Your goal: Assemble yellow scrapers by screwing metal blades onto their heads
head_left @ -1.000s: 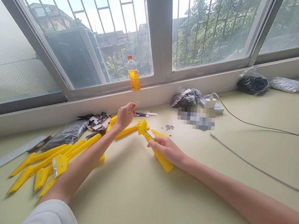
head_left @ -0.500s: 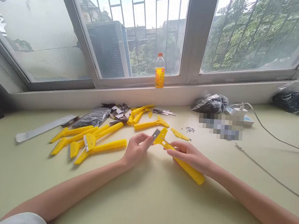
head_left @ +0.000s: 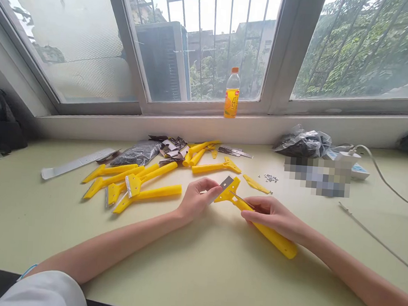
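My right hand [head_left: 273, 216] grips a yellow plastic scraper handle [head_left: 275, 238] that lies across the pale table, its wide head [head_left: 232, 193] pointing to the far left; a thin metal tool [head_left: 241, 200] lies along it under my fingers. My left hand [head_left: 196, 200] pinches a small grey metal blade [head_left: 225, 183] at the scraper's head. Whether the blade sits inside the head I cannot tell. A separate yellow cover piece [head_left: 255, 184] lies just beyond the head.
Several yellow scrapers [head_left: 134, 183] lie piled at the left, with dark blade packets [head_left: 171, 148] and a black bag [head_left: 136, 153] behind. Small screws [head_left: 271, 178], a bottle [head_left: 231, 94] on the sill, a charger [head_left: 348, 159] with cables and a metal strip [head_left: 72, 163] are around.
My left hand came back from the far pile with a blade and brought it to the scraper head. The camera view has swung left and down.
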Available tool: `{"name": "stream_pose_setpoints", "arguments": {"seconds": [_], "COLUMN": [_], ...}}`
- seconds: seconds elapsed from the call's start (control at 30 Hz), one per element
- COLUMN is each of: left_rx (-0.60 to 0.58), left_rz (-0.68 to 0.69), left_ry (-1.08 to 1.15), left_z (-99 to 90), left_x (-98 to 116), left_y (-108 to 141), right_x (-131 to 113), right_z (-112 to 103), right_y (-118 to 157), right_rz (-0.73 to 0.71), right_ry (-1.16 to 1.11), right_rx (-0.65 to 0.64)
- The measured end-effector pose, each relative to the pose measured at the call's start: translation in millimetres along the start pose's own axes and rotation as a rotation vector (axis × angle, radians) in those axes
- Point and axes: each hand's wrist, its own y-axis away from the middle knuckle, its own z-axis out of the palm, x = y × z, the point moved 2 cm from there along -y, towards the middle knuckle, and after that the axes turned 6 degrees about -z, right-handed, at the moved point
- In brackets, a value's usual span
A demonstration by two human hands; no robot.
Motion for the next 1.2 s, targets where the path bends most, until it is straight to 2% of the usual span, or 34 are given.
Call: {"name": "stream_pose_setpoints", "arguments": {"seconds": [0.13,0.33,0.47,0.57,0.67,0.77,0.87,0.97,1.2], "left_rx": [-0.008,-0.011,0.023,0.039,0.003,-0.018,0.026,0.076,0.093], "left_rz": [0.028,0.096,0.301,0.562,0.795,0.953,1.098,1.181,1.253], "left_ry": [-0.013,-0.061,-0.210,-0.324,-0.417,-0.508,-0.627,-0.715,-0.748], "left_z": [0.9,3.0,6.0,8.9,12.5,15.7,18.1,19.1,17.9], "left_x": [3,5,11,15,17,20,23,26,28], "left_y": [1,5,14,22,28,33,38,43,45], "right_x": [-4,-2,-2,-1,-3,-8,-14,-20,-19], "right_z": [1,0,-7,-15,-21,-24,-24,-24,-23], "right_y": [2,4,7,11,13,14,13,14,14], "right_rz": [-0.062,-0.065,-0.067,-0.059,-0.095,-0.110,-0.074,-0.044,-0.025], "right_ry": [0.043,0.036,0.091,0.118,0.130,0.147,0.123,0.067,0.066], "right_rx": [-0.079,-0.077,-0.094,-0.071,-0.048,-0.068,-0.103,-0.130,-0.143]}}
